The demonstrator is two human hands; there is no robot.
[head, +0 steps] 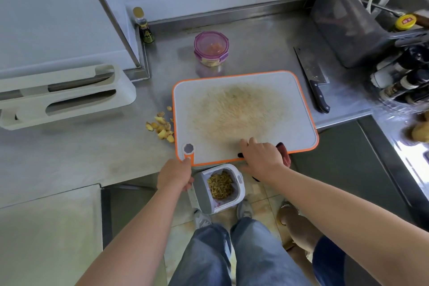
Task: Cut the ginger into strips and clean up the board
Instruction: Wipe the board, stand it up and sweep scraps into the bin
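A white cutting board (299, 109) with an orange rim lies on the steel counter, stained yellowish in its middle, its near edge over the counter edge. My left hand (174, 175) grips the board's near left corner by the handle hole. My right hand (261, 158) presses a dark red cloth (284, 154) on the board's near edge. Below it on the floor stands a small white bin (236, 194) holding ginger strips (220, 184). Ginger peel scraps (161, 126) lie on the counter left of the board. A cleaver (312, 76) rests to the right of the board.
A purple-lidded glass container (211, 49) stands behind the board. A sauce bottle (144, 26) is by the wall corner, a white knife holder (65, 93) at left. A grey rack (348, 25) and several bottles (404, 76) crowd the right. My legs and another person's foot are below.
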